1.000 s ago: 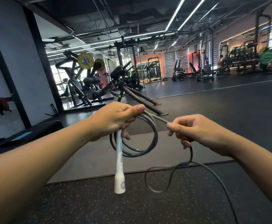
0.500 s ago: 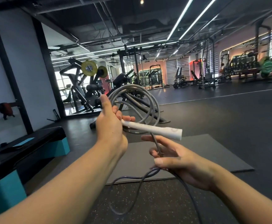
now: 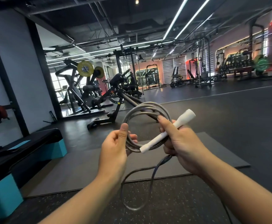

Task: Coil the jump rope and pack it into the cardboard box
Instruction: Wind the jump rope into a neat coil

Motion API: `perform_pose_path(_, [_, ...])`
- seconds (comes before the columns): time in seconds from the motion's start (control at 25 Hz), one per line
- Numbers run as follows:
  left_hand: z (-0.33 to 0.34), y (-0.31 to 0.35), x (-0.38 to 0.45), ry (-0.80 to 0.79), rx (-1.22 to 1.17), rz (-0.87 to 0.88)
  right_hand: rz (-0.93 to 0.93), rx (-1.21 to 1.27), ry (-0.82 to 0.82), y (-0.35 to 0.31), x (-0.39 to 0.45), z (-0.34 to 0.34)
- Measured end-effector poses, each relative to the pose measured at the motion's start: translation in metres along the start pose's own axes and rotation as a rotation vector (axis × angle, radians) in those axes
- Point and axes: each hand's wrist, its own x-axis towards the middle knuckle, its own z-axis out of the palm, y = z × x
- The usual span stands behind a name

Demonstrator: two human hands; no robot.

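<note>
In mid-air above the near edge of a dark floor mat, the jump rope is held between both hands as a stack of several grey loops standing roughly upright. The left hand pinches the left side of the coil, thumb pointing up along the front of the loops and the other fingers curled behind them. The right hand is wrapped around the right side of the coil and also grips a white handle, which lies diagonally across the lower part of the loops, its wider end up and to the right above the knuckles and its narrower end down near the bottom of the coil. From under the right hand a loose length of rope hangs down, forms one slack loop over the speckled rubber floor, and runs out of view at the bottom of the frame. At the left edge of the room a black and teal step platform sits on the floor. Beyond the mat stand weight machines with yellow plates. The cardboard box does not appear in this view.
</note>
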Motion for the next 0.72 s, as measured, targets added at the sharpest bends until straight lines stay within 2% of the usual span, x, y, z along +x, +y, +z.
perform_pose_path(0.08, [-0.010,0.010,0.003,-0.030,0.302,0.220,0.005,-0.142,-0.093,-0.006,0.000,-0.008])
perform_pose_path(0.16, [-0.011,0.040,0.003,-0.118,0.521,0.619,-0.016,-0.340,-0.169,-0.010,-0.003,-0.012])
perform_pose_path(0.24, [0.000,0.075,0.002,-0.288,0.783,0.991,-0.062,-0.541,-0.225,-0.013,-0.005,-0.011])
perform_pose_path(0.32, [0.021,0.100,0.004,-0.481,1.119,1.158,-0.145,-0.756,-0.253,-0.014,-0.006,-0.008])
perform_pose_path(0.4, [0.043,0.113,0.004,-0.628,1.444,1.128,-0.179,-0.930,-0.255,-0.013,-0.005,-0.004])
perform_pose_path(0.48, [0.055,0.117,0.007,-0.732,1.685,0.925,-0.172,-1.025,-0.241,-0.011,-0.004,-0.001])
perform_pose_path(0.56, [0.059,0.118,0.013,-0.805,1.745,0.704,-0.166,-0.995,-0.214,-0.010,-0.005,0.001])
perform_pose_path(0.72, [0.054,0.119,0.027,-0.930,1.672,0.414,-0.177,-0.992,-0.234,-0.006,-0.006,-0.003])
